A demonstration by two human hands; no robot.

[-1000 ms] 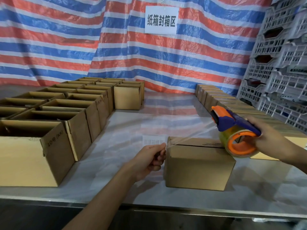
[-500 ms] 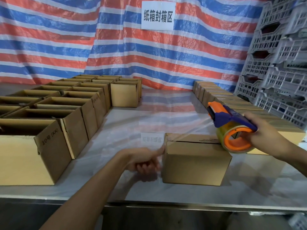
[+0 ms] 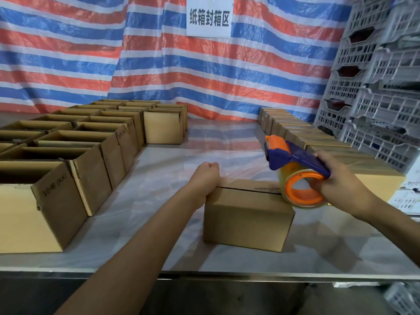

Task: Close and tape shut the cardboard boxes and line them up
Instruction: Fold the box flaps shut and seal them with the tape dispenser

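The closed box (image 3: 245, 214) sits on the table (image 3: 159, 178) near its front edge. Its top seam runs from the left fingers to the roll under the right ones. The left hand (image 3: 205, 176) rests clenched on the box's left top edge — whether it pinches a tape end I cannot tell. The right hand (image 3: 336, 178) grips the tape dispenser (image 3: 295, 169), whose roll touches the box's right top corner. To seal well, I'd judge: brace the left end, keep the strip taut and centred on the seam, wrap it down the right side — then cut. Open boxes (image 3: 56, 178) stand left of the left fingers, and closed boxes (image 3: 295, 130) line up beyond the right.
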